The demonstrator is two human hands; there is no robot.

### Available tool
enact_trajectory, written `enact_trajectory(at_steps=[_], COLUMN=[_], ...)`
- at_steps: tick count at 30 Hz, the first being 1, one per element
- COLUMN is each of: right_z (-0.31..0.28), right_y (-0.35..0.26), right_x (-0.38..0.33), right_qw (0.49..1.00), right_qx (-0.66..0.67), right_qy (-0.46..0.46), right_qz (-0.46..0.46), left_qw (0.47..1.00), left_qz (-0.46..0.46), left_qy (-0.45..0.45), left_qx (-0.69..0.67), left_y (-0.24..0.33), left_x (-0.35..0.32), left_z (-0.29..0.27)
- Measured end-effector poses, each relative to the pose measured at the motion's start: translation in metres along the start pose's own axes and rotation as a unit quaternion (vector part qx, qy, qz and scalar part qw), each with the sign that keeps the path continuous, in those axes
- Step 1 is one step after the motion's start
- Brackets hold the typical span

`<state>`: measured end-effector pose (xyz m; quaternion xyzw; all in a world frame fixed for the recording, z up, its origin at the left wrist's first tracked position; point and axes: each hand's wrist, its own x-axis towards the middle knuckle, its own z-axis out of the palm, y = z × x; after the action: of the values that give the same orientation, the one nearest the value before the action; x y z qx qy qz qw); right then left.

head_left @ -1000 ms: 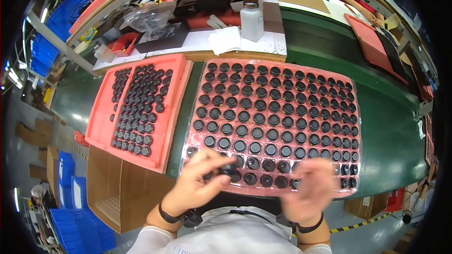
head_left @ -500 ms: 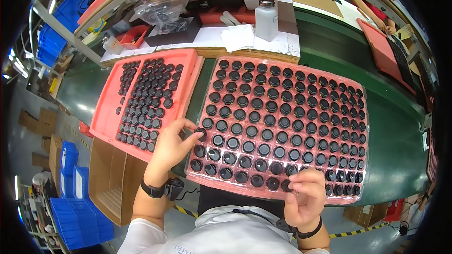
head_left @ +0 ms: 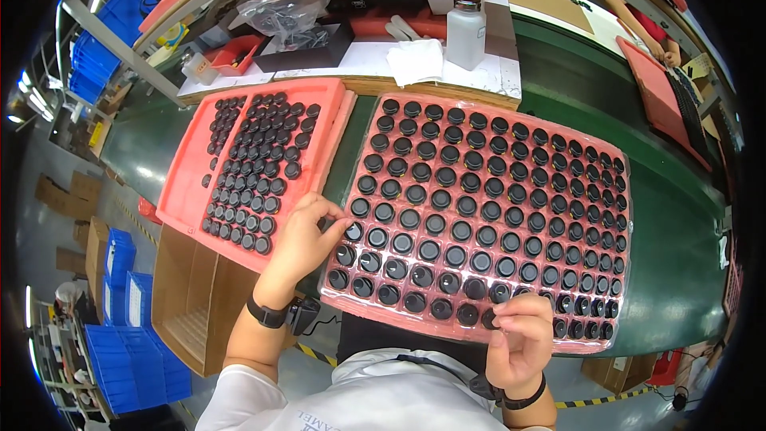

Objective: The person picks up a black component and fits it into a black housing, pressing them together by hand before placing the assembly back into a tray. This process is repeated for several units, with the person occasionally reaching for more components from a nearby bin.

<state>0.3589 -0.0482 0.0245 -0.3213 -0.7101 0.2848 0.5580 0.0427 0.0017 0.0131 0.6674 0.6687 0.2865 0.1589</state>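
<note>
A clear plastic tray (head_left: 431, 195) over a pink base lies in front of me, with rows of black round caps (head_left: 435, 223) in its pockets. At its left edge my left hand (head_left: 307, 235) pinches one black cap (head_left: 353, 231) between thumb and forefinger, level with the row beside it. By the near edge my right hand (head_left: 520, 343) has its fingers curled and fingertips close together, touching or just beside a black cap (head_left: 490, 318). What the right fingertips hold, if anything, is hidden. Left of the tray, a pink foam tray (head_left: 179, 183) carries many loose black caps (head_left: 255, 168).
Behind stands a white shelf (head_left: 367, 72) with a white bottle (head_left: 466, 36), a white cloth (head_left: 416, 62) and a black box (head_left: 315, 52) under plastic bags. A cardboard box (head_left: 195, 295) sits below left. Another person's hands (head_left: 666, 54) are at the far right.
My left hand has lowered the black cap it pinches from a tilted position into line with the tray's row. My right hand stays nearly in place. The whole view has shifted slightly.
</note>
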Motion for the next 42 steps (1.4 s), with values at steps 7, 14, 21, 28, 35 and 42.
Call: enact_trajectory(at_steps=[7, 14, 21, 28, 35, 42], right_z=[0.004, 0.009, 0.022, 0.041, 0.044, 0.03], right_y=[0.001, 0.002, -0.004, -0.006, 0.002, 0.001], right_x=[0.004, 0.006, 0.014, 0.019, 0.011, 0.008], right_qw=[1.0, 0.999, 0.975, 0.945, 0.95, 0.936], right_qx=[0.0, 0.008, 0.065, 0.164, 0.208, 0.262], right_qy=[-0.016, -0.047, -0.179, -0.197, -0.169, -0.135], right_qz=[-0.003, -0.002, 0.112, 0.203, 0.16, 0.193], left_qw=[0.991, 0.926, 0.917, 0.895, 0.897, 0.85], left_qz=[-0.048, -0.033, -0.006, 0.016, 0.052, -0.051], left_qy=[0.002, -0.034, -0.116, -0.148, -0.167, -0.104], left_qx=[-0.122, -0.374, -0.382, -0.421, -0.406, -0.514], left_y=[0.016, 0.041, 0.068, 0.085, 0.08, 0.048], left_x=[-0.022, -0.051, -0.067, -0.071, -0.071, -0.049], left_z=[-0.016, -0.019, -0.012, 0.001, 0.004, -0.018])
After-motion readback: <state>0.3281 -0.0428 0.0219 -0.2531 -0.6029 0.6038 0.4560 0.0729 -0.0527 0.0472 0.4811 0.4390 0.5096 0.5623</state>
